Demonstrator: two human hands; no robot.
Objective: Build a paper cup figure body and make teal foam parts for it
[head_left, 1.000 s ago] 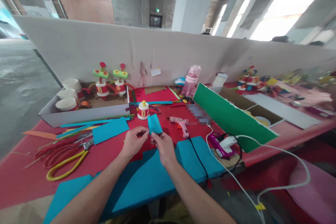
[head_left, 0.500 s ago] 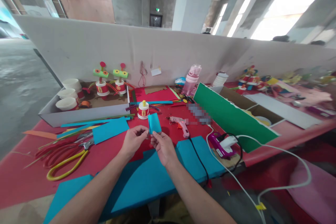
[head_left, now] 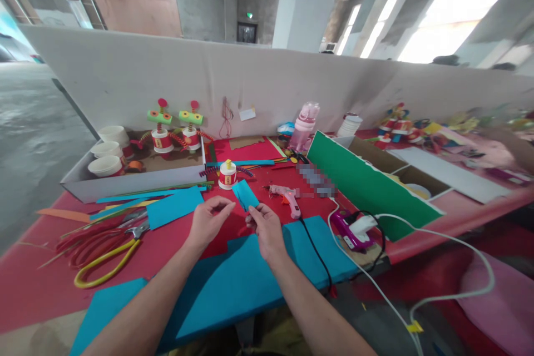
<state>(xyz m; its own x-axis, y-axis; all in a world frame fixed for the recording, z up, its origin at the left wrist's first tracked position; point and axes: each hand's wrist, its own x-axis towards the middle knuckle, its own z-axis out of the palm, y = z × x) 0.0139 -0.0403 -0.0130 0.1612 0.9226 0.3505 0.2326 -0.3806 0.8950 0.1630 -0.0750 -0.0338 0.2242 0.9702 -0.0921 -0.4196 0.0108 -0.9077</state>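
My right hand (head_left: 267, 228) pinches the lower edge of a small folded blue paper piece (head_left: 246, 194) between thumb and fingers. The piece tilts to the left above the red tabletop. Just left of it, my left hand (head_left: 211, 222) hovers apart from the paper, fingers loosely curled and holding nothing visible. Beyond the paper stands a white-and-red paper cup figure (head_left: 227, 175) with a yellow top and dark coiled arms. A pink glue gun (head_left: 287, 198) lies to the right of my right hand, its cable running toward the front edge.
Scissors with yellow handles (head_left: 108, 267) and blue card (head_left: 175, 207) lie at left. Behind them, a white box (head_left: 137, 182) holds cups and two finished figures. Blue sheets (head_left: 225, 289) cover the front edge. A purple power strip (head_left: 352, 233) with cables and a green board (head_left: 367, 183) occupy the right.
My left hand has let go of the blue paper and drawn slightly left. The paper has tilted leftward in my right hand, which has shifted slightly right.
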